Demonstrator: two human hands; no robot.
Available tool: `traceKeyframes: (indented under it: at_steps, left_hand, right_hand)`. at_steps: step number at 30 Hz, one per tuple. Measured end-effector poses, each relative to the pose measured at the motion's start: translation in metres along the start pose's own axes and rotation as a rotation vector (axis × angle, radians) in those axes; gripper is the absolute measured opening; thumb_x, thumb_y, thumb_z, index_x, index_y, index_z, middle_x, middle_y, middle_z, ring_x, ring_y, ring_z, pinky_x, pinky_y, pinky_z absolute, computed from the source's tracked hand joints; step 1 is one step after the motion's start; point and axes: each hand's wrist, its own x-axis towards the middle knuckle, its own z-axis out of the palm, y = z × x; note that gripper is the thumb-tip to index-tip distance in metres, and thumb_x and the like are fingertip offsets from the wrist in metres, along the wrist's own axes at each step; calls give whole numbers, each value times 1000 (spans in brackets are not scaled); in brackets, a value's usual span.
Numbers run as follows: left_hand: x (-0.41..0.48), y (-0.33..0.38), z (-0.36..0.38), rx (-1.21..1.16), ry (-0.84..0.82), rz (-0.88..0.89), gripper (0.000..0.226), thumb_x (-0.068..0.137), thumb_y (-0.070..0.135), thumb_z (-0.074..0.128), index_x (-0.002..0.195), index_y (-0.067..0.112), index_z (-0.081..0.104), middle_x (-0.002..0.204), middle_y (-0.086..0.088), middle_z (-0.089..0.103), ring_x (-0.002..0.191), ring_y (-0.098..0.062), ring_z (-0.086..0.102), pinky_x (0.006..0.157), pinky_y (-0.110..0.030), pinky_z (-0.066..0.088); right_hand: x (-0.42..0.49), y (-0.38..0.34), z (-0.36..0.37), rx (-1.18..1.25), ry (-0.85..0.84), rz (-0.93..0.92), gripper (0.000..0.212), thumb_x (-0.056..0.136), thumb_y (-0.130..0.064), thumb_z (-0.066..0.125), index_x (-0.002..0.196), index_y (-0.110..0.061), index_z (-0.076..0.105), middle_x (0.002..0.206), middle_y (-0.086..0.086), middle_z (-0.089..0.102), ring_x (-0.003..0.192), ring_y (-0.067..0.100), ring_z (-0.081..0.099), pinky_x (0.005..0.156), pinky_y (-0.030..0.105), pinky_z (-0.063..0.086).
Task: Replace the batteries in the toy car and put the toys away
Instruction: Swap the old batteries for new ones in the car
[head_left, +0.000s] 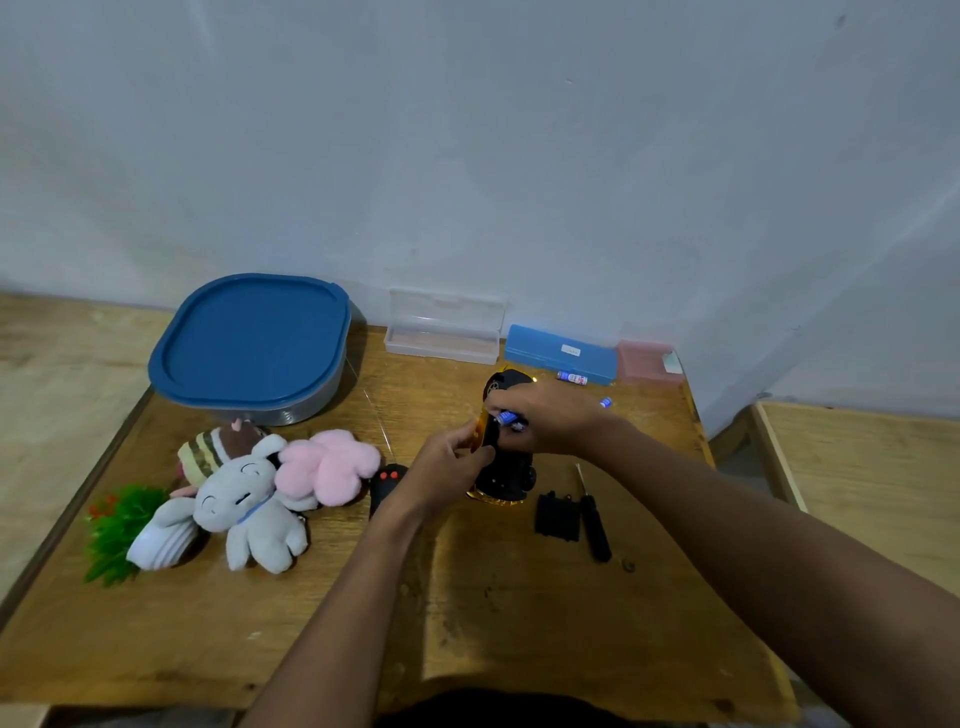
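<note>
Black-and-gold toy car (504, 480) lies upside down on the wooden bench (467, 634). The left hand (451, 463) grips its gold side, and the right hand (551, 415) pinches a blue cylindrical battery (506, 417) over its underside. Just right of the car lie a flat black battery cover (557, 517) and a black screwdriver (593, 522). A spare battery (572, 378) rests against a blue plastic box (561, 353). Left of the car sit a black remote (387, 486), a pink plush (330, 465), a grey plush (244, 512) and a blue-lidded grey tub (249, 343).
</note>
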Motion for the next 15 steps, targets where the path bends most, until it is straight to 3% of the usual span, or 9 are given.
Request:
traceKeyframes:
  at_steps: [8,10,12,15]
  left_hand:
    - [2,-3,2,4,-37,-26,30,100,7,51,112,32,62,114,-3,68,107,-11,63,80,-19,52]
    - [2,-6,1,-10,-20,-53,29,100,10,51,110,33,64,115,-5,69,108,-15,64,86,-26,54]
    - [3,-7,-2,-49,17,-95,28,100,12,51,112,33,65,112,-3,71,108,-18,66,91,-33,53]
    - [6,-9,-7,-90,53,-143,32,101,14,50,130,24,60,113,-1,71,107,-15,66,91,-32,53]
  right_hand:
    - [-3,-2,0,31,-46,17,19,85,-28,60,83,-29,41,72,-8,50,64,13,46,53,30,40]
    - [-5,-4,-2,70,-23,59,18,85,-26,60,82,-27,42,73,-8,49,65,14,44,54,29,37]
    - [-11,-1,-2,196,79,171,12,88,-26,59,82,-23,48,77,-6,53,69,14,47,59,31,38]
    - [-21,3,5,421,322,379,13,89,-26,60,80,-17,61,73,-4,59,67,11,50,59,29,39]
